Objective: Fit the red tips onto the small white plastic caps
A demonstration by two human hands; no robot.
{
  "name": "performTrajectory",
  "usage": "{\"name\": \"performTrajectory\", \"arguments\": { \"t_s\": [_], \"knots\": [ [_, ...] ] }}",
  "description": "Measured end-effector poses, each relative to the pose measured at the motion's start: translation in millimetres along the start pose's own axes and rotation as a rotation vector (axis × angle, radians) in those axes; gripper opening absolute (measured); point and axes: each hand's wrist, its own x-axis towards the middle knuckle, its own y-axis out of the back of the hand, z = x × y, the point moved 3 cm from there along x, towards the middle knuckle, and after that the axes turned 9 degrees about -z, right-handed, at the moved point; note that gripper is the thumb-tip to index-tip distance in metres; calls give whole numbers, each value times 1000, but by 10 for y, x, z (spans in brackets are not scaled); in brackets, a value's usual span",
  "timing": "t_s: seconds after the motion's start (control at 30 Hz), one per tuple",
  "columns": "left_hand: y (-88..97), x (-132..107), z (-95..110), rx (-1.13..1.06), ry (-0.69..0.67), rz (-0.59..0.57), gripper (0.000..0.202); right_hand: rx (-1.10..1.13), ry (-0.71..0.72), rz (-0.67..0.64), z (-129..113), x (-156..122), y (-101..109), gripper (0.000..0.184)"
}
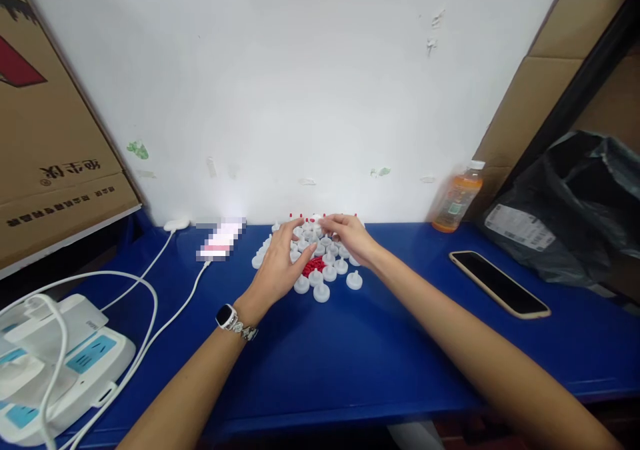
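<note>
Many white round plastic caps with a thin spout (321, 293) stand in a cluster on the blue table (320, 363). A small heap of red tips (313, 267) lies among them. At the back of the cluster, several white caps carry a red tip on top. My left hand (281, 263), with a watch on its wrist, hovers over the left side of the caps, thumb and fingers apart. My right hand (350, 237) reaches to the back of the cluster, its thumb and fingertips pinched together. What they hold, if anything, is too small to make out.
To the left are a power strip (95, 363) with white cables, a blurred-out phone (221, 239) and a cardboard box (60, 123). To the right are a dark phone (500, 283), an orange drink bottle (457, 200) and a grey plastic bag (565, 203). A white wall (310, 103) closes the back.
</note>
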Motion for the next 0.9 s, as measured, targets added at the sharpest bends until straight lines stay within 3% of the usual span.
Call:
{"name": "performTrajectory", "arguments": {
  "t_s": [0.17,0.4,0.53,0.7,0.8,0.9],
  "knots": [
    [-24,6,42,-91,-14,-27,48,433,-78,-189,-60,-332,-270,26],
    [-24,-9,123,-95,-141,-26,34,469,-112,-293,-120,-430,-397,24],
    [9,-20,129,18,-160,-90,24,251,-104,-288,-109,-470,-406,37],
    [66,-47,144,305,-172,-244,20,-362,119,-1,-183,-511,-314,44],
    [54,-82,177,326,-182,-308,15,-595,161,-69,-202,-540,-360,45],
    [70,-99,176,213,-132,-289,25,-648,181,-127,-198,-544,-374,41]
  ]
}}
